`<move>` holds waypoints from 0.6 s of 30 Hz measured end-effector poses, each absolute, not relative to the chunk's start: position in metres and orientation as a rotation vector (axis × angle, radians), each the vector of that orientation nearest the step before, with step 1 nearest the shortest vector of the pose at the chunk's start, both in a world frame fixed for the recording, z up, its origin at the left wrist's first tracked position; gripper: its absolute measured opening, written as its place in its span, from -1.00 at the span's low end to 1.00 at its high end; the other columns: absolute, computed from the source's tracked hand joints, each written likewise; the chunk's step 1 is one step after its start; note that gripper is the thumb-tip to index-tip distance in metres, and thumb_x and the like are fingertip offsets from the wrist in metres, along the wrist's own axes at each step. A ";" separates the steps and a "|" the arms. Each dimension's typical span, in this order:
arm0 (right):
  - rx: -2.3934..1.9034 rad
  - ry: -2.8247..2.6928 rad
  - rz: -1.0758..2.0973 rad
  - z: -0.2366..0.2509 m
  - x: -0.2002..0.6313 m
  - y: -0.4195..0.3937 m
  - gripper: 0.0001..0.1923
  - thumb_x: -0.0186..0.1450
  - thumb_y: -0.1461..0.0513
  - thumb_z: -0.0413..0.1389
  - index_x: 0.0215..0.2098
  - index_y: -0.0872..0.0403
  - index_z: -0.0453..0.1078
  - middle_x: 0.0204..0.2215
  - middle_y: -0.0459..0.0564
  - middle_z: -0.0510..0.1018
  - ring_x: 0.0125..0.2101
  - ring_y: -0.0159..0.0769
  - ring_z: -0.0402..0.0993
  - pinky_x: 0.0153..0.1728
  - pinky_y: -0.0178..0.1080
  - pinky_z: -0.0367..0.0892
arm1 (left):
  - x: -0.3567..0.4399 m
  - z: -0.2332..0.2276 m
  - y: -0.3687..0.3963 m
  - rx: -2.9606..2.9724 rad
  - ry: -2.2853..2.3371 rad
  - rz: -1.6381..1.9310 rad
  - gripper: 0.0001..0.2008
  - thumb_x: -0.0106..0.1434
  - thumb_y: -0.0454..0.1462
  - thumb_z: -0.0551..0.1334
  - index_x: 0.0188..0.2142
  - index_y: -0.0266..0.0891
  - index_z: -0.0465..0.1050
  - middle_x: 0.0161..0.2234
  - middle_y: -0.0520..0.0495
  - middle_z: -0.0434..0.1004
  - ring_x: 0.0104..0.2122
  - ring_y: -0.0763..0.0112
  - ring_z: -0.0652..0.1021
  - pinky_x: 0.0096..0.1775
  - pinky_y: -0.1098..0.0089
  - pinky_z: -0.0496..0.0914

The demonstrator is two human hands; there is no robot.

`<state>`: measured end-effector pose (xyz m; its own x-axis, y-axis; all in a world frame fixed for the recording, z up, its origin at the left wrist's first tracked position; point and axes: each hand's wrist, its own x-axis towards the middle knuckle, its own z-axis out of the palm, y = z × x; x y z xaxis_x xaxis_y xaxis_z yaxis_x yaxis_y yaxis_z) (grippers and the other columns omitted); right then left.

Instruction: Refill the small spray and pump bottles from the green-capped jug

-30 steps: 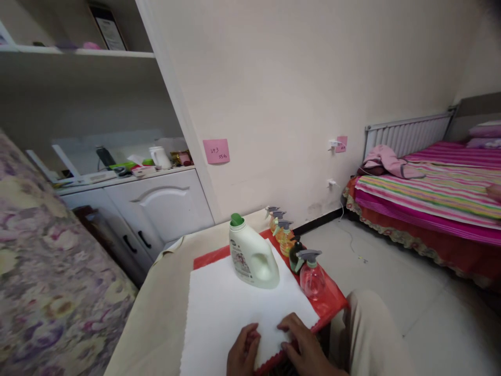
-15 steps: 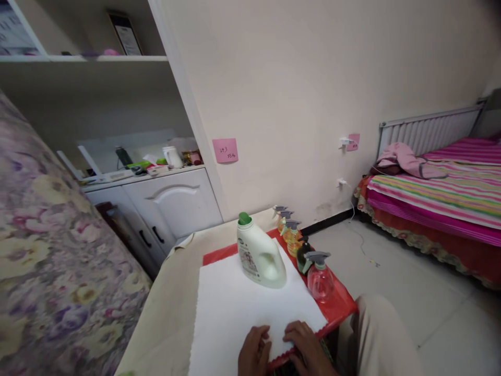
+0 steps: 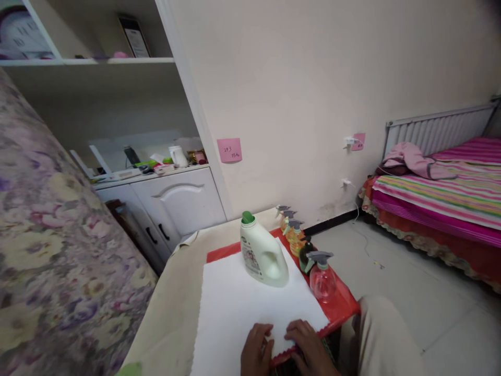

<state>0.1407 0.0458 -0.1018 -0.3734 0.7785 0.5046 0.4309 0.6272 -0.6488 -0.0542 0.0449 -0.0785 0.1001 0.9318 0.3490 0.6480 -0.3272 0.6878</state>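
My left hand [image 3: 256, 349] rests on the near edge of a white cloth [image 3: 223, 313], its fingers loosely bent and nothing in them. Beside it my right hand [image 3: 307, 344] lies at the same edge, fingers spread on the cloth and likewise holding nothing. Beyond both hands, apart from them, a pale green detergent jug [image 3: 258, 253] stands upright on the cloth with its green pouring spout [image 3: 248, 217] uncovered. A pink spray bottle [image 3: 323, 284] stands to the right on red fabric [image 3: 344, 300].
A dark green pump bottle [image 3: 306, 256] and several amber spray bottles [image 3: 296, 241] line the table's right side. A green object [image 3: 130, 369] is cut off at the bottom left. A flowered curtain [image 3: 70, 250] hangs at left; a bed [image 3: 438, 209] stands far right.
The view has shifted slightly left, so the scene sits a little further right. Both hands and the jug keep their places on the cloth. More of the green object at bottom left shows.
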 end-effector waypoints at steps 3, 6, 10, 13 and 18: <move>-0.944 -2.011 0.517 -0.098 0.140 0.046 -0.47 0.00 0.50 -0.02 -0.10 -0.01 0.29 -0.15 0.03 0.43 -0.16 -0.15 0.37 -0.15 -0.09 0.34 | -0.054 -0.079 0.045 2.021 1.559 1.073 -0.79 0.18 -0.35 0.16 -0.20 -0.17 0.48 -0.32 -0.06 0.53 -0.36 0.33 0.53 -0.26 0.35 0.46; -0.946 -2.008 0.512 -0.097 0.141 0.045 -0.45 -0.01 0.51 -0.03 -0.09 -0.02 0.28 -0.15 0.02 0.42 -0.16 -0.16 0.37 -0.14 -0.09 0.34 | -0.054 -0.078 0.045 2.018 1.559 1.075 -0.78 0.18 -0.35 0.16 -0.19 -0.16 0.48 -0.31 -0.06 0.53 -0.35 0.33 0.53 -0.26 0.35 0.46; -0.956 -2.009 0.515 -0.098 0.141 0.043 -0.47 0.02 0.50 -0.03 -0.08 -0.03 0.28 -0.13 0.02 0.42 -0.12 -0.16 0.37 -0.08 -0.07 0.33 | -0.054 -0.076 0.044 2.029 1.547 1.081 -0.78 0.18 -0.34 0.16 -0.18 -0.16 0.48 -0.31 -0.06 0.53 -0.34 0.32 0.53 -0.26 0.35 0.46; -0.971 -2.004 0.518 -0.100 0.141 0.042 -0.48 0.05 0.50 -0.03 -0.08 -0.02 0.29 -0.12 0.02 0.42 -0.11 -0.15 0.36 -0.07 -0.06 0.32 | -0.053 -0.074 0.044 2.025 1.544 1.087 -0.79 0.18 -0.34 0.16 -0.19 -0.17 0.48 -0.32 -0.07 0.53 -0.35 0.32 0.53 -0.27 0.34 0.46; -0.985 -1.997 0.549 -0.099 0.141 0.042 -0.52 0.07 0.48 -0.01 -0.09 -0.02 0.30 -0.13 0.02 0.43 -0.13 -0.15 0.37 -0.10 -0.07 0.34 | -0.053 -0.075 0.043 2.004 1.552 1.089 -0.80 0.19 -0.31 0.16 -0.19 -0.15 0.48 -0.31 -0.07 0.53 -0.35 0.32 0.53 -0.26 0.33 0.47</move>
